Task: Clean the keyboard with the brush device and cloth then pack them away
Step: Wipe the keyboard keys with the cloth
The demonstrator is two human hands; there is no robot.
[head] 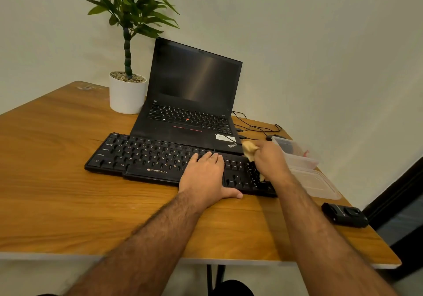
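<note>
1. The keyboard (160,158) lies flat on the wooden table (57,158), its long axis running from the left side toward the right edge and slanting a little nearer the person at the right end; its space-bar side faces the person and its top row faces the laptop.
2. The left hand (207,176) rests flat on the keyboard's right-middle keys — fingers straight and together, thumb stretched out along the near rim.
3. The right hand (271,160) is curled round a tan cloth (249,150) over the keyboard's right end, above the number keys; a bunch of cloth sticks out past the fingers toward the laptop, and a small bit shows under the wrist.
4. The open laptop (194,103) stands just behind the keyboard, screen dark, its front edge touching or nearly touching the keyboard's far rim.
5. A potted plant (127,89) stands beside the laptop's left side, near the table's far edge.
6. A clear plastic box (295,156) sits by the right edge with its lid (318,183) lying just nearer — both right of the keyboard.
7. A small black device (344,214) lies near the front right corner; thin cables (254,127) trail behind the box.
</note>
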